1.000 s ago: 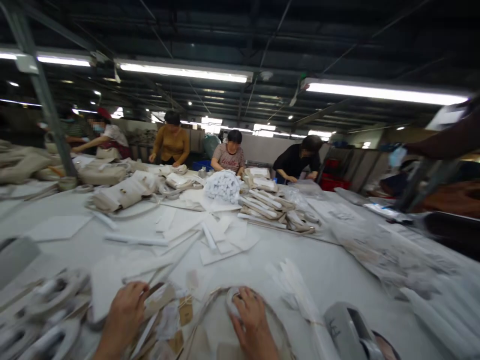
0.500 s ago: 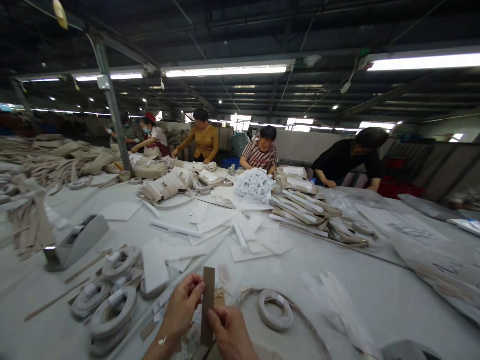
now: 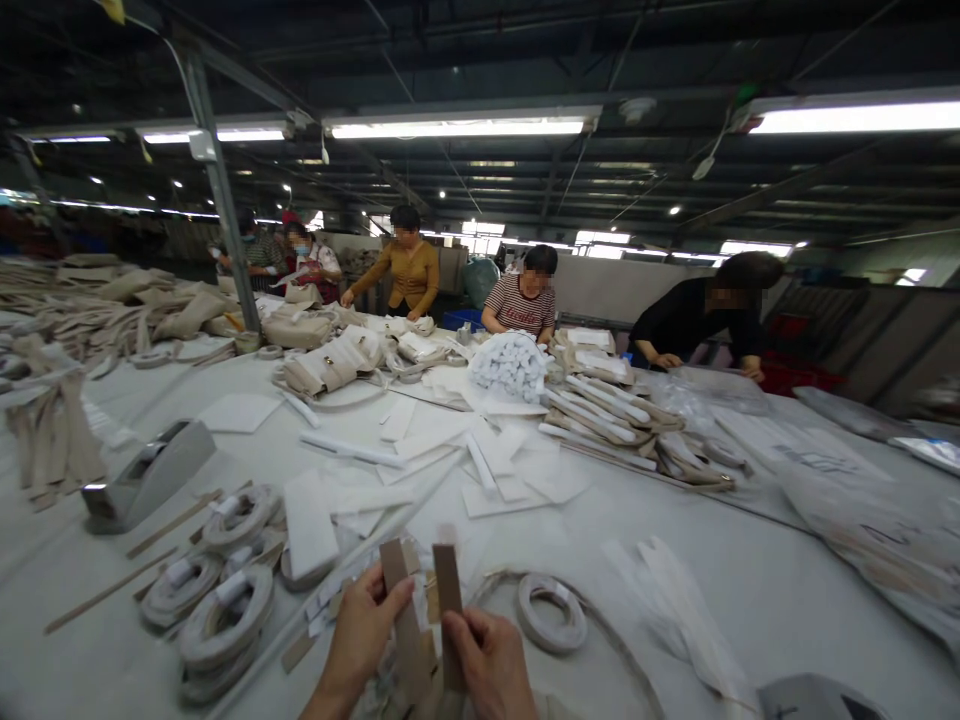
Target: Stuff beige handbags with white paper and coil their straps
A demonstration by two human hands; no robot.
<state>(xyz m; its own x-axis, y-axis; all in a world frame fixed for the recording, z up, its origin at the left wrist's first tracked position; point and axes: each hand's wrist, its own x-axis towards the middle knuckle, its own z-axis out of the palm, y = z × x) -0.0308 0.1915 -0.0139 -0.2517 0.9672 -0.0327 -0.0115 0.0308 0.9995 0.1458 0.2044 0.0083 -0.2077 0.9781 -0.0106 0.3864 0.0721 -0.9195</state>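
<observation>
Low in the centre, my left hand [image 3: 356, 640] pinches a flat taupe strap [image 3: 407, 640] between thumb and fingers. My right hand [image 3: 491, 660] grips a second, darker brown strap [image 3: 448, 585] a little to the right. Both straps stand roughly upright with a gap between their top ends; their lower ends run down out of clear sight. Small beige pieces and bits of white paper lie partly hidden behind and below the hands. Close to my right hand rests a coiled strap [image 3: 551, 612], with a long loose strap [image 3: 630, 655] curving around it.
Coiled straps with white wraps [image 3: 225, 630] are stacked at left, near a grey tape dispenser [image 3: 154, 475]. White paper sheets [image 3: 517, 480] cover the middle. Beige bags [image 3: 334, 362] and a bundle of white rolls [image 3: 510, 368] lie beyond. Several people work across the table; plastic bags [image 3: 847, 490] lie right.
Earlier one upright strap showed between my hands; now two show, one in each hand, held apart. My right hand has shifted slightly right.
</observation>
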